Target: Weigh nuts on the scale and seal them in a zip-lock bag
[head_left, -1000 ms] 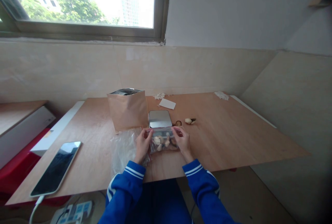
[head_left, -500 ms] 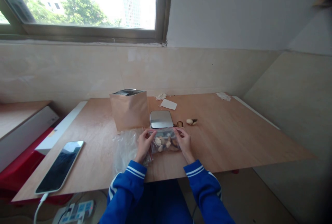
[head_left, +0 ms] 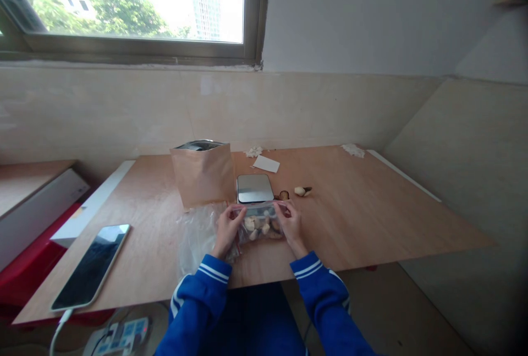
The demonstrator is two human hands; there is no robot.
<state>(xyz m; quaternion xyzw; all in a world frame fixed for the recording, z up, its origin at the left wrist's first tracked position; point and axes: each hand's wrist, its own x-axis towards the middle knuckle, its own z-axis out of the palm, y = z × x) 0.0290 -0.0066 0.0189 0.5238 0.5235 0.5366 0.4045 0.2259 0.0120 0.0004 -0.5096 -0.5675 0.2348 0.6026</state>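
Note:
A small clear zip bag (head_left: 259,225) with pale and brown pieces inside stands on the wooden table (head_left: 363,218) just in front of me. My left hand (head_left: 226,229) pinches its top left corner and my right hand (head_left: 291,225) pinches its top right corner, along the pinkish seal strip. Right behind the bag sits a small silver scale (head_left: 253,187). A brown paper pouch (head_left: 203,173), open at the top, stands to the left of the scale.
Loose clear plastic bags (head_left: 197,235) lie by my left wrist. A few pieces (head_left: 302,191) rest right of the scale. A white card (head_left: 266,164) and paper scraps (head_left: 352,150) lie near the wall. A phone (head_left: 91,266) on a cable lies far left.
Both hands stay pinched on the bag's top edge; the bag has barely shifted. Only the camera view sways slightly.

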